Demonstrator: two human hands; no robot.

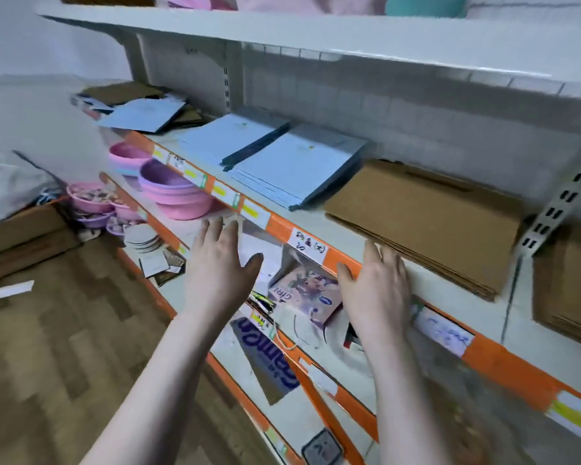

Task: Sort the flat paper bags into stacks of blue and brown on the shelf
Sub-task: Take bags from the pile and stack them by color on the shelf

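Brown stack squared at shelf front beside blue stacks; right hand, fingers straight, steadies its edge; left hand spread, empty; mixed pile awaits.

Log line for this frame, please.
left hand open, empty | right hand open at brown stack | blue stacks sorted

Brown bags: matt kraft paper, flat, slightly fibrous look.
Blue bags: smooth matt paper, pale.
Shelf: painted metal, off-white, dull; orange front strip with paper labels.
Bowls: pink and purple plastic, smooth, faint sheen.
Floor: wood-look boards, low gloss.
Upright: slotted metal, painted.
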